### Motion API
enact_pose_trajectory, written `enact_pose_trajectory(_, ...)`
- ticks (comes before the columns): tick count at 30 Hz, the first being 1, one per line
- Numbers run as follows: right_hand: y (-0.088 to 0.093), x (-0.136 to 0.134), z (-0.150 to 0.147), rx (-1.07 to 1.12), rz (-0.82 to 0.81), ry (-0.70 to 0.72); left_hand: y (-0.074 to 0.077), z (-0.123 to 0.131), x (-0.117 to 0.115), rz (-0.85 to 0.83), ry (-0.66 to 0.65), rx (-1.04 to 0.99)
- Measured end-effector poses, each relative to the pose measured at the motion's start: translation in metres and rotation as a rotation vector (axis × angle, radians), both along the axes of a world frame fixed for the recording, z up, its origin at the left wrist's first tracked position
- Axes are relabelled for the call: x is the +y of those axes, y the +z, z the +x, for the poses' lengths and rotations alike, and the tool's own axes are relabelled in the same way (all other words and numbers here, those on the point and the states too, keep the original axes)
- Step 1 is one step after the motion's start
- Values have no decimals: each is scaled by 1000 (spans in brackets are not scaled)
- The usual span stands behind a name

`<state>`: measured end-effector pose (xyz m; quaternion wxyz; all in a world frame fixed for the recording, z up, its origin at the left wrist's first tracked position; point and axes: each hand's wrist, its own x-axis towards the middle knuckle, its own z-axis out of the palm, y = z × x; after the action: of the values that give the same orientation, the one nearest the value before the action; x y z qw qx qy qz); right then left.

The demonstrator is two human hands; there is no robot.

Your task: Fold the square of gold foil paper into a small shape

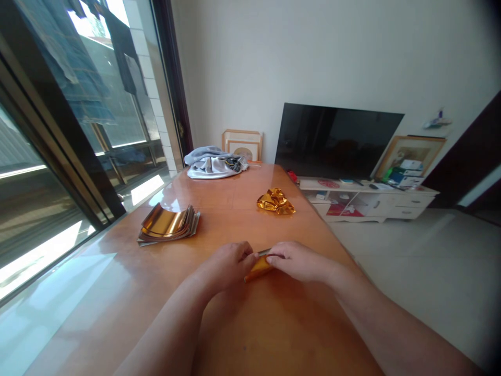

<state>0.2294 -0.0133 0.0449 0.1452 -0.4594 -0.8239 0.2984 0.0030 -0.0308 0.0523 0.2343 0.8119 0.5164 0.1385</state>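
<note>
The left hand and the right hand are both closed on a folded strip of gold foil, and they pinch it between them with their fingers and thumbs. The strip is low down, just over the shiny wood worktop, and it lies on a slant. It is bright gold and smooth, with a thin silver edge showing at the top, near the right hand. Farther up the worktop and to the left is a stack of foil sheets, with a gold sheet curling up on top and dull edges below. Up and to the right is a crumpled lump of gold foil, all bumpy and shiny. At the far end is a heap of grey and white cloth. Past that stands a black TV on a low white TV stand, with a picture frame leaning beside it. A big glass door runs along the left side of the worktop
</note>
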Motion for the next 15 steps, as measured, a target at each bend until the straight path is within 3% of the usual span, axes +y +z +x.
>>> enact_pose_trajectory(2, -10, 4, -2, -9, 1, -21, -6, 2, 2, 24, 34, 25)
enact_pose_trajectory(9, -43, 4, -8, 24, 124, -337, -13, 6, 4, 94, 78, 111)
enact_pose_trajectory(15, -38, -5, -10, -104, 396, -367, -20, 9, 6, 123, 39, 129)
